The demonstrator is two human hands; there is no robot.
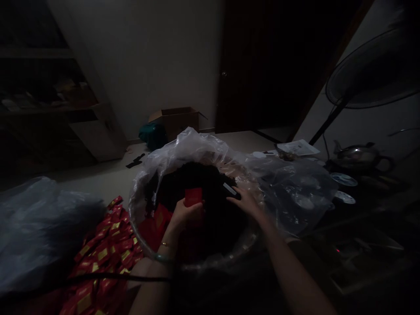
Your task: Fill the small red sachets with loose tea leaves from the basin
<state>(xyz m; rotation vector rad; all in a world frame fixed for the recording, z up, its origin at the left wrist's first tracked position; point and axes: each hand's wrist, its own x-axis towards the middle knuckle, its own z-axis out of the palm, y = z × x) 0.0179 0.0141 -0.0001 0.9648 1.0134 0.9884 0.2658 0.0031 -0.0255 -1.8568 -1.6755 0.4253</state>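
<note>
My left hand [187,211] is closed around a small red packet [193,197], held upright over a wide, round basket [139,238] lined with clear plastic [193,142]. Dark loose material, like tea leaves [197,173], fills much of the basket. At its right side, my right hand [244,201] reaches in with thumb and forefinger at a pale-edged flat thing [229,189]; its lower part is lost in the dark. More red packets [157,221] lie inside the basket at the left, beside my left wrist.
Left of the basket is a heap of red and gold packets [103,253], near a big clear plastic bag [42,223]. A cardboard box [180,118] stands by the wall. At the right are a metal teapot [357,155] and a standing fan [370,74].
</note>
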